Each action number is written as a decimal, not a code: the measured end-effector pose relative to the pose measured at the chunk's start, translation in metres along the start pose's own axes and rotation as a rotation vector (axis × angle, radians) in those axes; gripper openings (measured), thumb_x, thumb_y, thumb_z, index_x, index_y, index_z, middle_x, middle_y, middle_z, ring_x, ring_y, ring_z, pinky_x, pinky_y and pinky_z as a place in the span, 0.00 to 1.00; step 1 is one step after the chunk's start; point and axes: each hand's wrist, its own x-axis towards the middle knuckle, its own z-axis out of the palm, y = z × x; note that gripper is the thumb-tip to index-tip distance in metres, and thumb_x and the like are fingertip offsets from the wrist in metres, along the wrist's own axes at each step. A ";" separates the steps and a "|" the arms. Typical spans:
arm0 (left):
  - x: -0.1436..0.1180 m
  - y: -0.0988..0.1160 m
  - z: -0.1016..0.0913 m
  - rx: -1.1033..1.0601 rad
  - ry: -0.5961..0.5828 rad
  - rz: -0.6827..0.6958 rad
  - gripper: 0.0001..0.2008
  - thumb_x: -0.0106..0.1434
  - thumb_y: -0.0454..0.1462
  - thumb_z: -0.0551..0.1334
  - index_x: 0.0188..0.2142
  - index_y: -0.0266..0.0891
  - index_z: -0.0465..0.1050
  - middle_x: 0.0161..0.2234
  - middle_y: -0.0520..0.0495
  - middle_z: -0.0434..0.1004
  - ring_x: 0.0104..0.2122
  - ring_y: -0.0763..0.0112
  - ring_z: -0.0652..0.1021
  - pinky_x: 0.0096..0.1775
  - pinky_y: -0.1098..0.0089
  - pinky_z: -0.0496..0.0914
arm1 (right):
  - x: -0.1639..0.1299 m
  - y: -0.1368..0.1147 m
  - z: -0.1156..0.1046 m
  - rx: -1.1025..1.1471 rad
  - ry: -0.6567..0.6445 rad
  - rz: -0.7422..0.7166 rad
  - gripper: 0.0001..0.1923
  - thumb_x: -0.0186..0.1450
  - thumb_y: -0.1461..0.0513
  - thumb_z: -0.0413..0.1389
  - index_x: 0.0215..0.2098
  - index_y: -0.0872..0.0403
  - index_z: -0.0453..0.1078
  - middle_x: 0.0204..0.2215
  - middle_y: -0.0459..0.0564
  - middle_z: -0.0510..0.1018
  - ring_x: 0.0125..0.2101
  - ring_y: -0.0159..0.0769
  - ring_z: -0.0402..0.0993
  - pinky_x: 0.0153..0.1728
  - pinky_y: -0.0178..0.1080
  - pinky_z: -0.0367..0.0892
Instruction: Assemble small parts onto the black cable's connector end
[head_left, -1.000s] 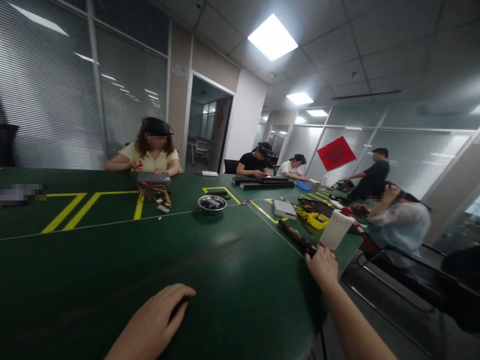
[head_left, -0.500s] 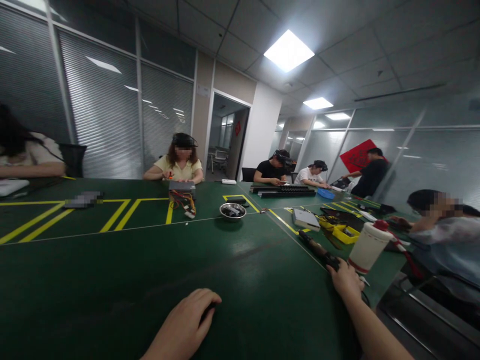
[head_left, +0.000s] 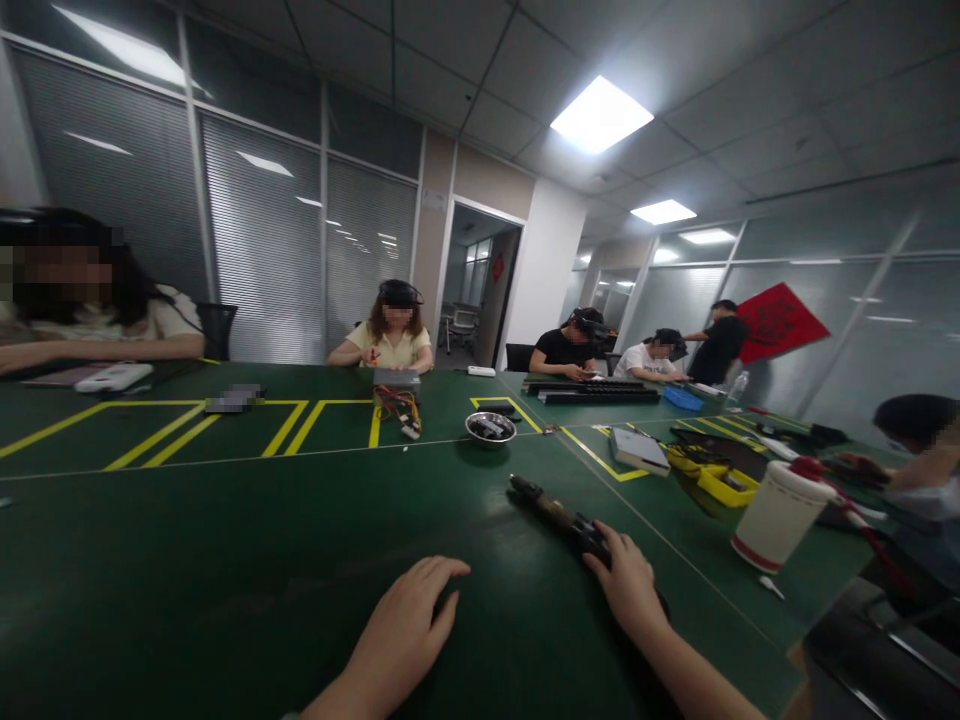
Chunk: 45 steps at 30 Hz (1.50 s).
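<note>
My right hand (head_left: 626,580) is closed around the rear part of a long electric screwdriver (head_left: 553,511), a straight tool with a dark tip and a brownish middle. Its tip points away from me and to the left, low over the green table; whether it touches the surface I cannot tell. Part of the tool is hidden under my palm. To the left, my left hand (head_left: 409,625) is low over the table with thumb and fingers apart, holding nothing. A metal bowl (head_left: 490,441) with small dark parts stands beyond both hands.
A white cup (head_left: 780,520) with a red top stands on the right, near a yellow tray (head_left: 727,490) and a grey box (head_left: 637,450). Across the table (head_left: 225,560), a metal unit (head_left: 397,379) trails coloured wires (head_left: 401,408). Several people sit around, and one stands at the back.
My right hand has brought the electric screwdriver leftward, away from the cup, toward the middle. My left hand's fingers have spread and it has shifted slightly right and up. The view has turned left.
</note>
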 end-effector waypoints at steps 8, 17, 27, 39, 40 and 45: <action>0.004 -0.015 0.003 0.211 0.265 -0.050 0.17 0.67 0.42 0.52 0.53 0.44 0.67 0.56 0.46 0.69 0.59 0.59 0.65 0.62 0.50 0.54 | -0.031 -0.161 0.032 0.280 -0.192 -0.488 0.31 0.61 0.63 0.57 0.61 0.42 0.58 0.54 0.50 0.66 0.54 0.48 0.62 0.56 0.48 0.55; 0.004 -0.029 0.004 0.415 0.295 -0.202 0.21 0.67 0.46 0.51 0.55 0.41 0.67 0.57 0.42 0.67 0.59 0.54 0.63 0.60 0.50 0.51 | -0.024 -0.216 0.038 0.361 -0.327 -0.708 0.33 0.62 0.65 0.55 0.64 0.46 0.53 0.57 0.52 0.64 0.57 0.44 0.60 0.58 0.47 0.53; 0.010 -0.050 -0.039 0.400 0.117 -0.310 0.31 0.59 0.59 0.56 0.54 0.44 0.69 0.51 0.44 0.72 0.54 0.54 0.67 0.58 0.52 0.51 | -0.013 -0.172 -0.016 0.078 -0.470 -0.418 0.16 0.55 0.49 0.62 0.29 0.53 0.74 0.30 0.52 0.76 0.30 0.42 0.72 0.32 0.40 0.64; 0.013 -0.046 -0.053 0.451 -0.091 -0.247 0.29 0.55 0.59 0.59 0.51 0.50 0.72 0.41 0.43 0.75 0.42 0.53 0.72 0.42 0.59 0.62 | -0.006 -0.163 -0.002 0.430 -0.789 -0.531 0.09 0.56 0.61 0.59 0.36 0.52 0.75 0.29 0.44 0.78 0.27 0.31 0.70 0.26 0.30 0.59; 0.012 -0.045 -0.057 0.448 -0.110 -0.264 0.29 0.55 0.60 0.59 0.50 0.50 0.73 0.40 0.42 0.75 0.42 0.52 0.73 0.41 0.59 0.63 | -0.006 -0.164 0.002 0.487 -0.787 -0.504 0.10 0.56 0.61 0.59 0.37 0.52 0.75 0.30 0.44 0.77 0.28 0.31 0.70 0.26 0.30 0.60; 0.004 -0.046 -0.079 0.384 -0.230 -0.373 0.27 0.52 0.56 0.62 0.51 0.56 0.72 0.40 0.43 0.78 0.42 0.50 0.76 0.41 0.58 0.66 | -0.009 -0.171 0.025 0.802 -0.812 -0.388 0.09 0.57 0.62 0.59 0.37 0.55 0.71 0.28 0.43 0.74 0.27 0.28 0.67 0.28 0.29 0.60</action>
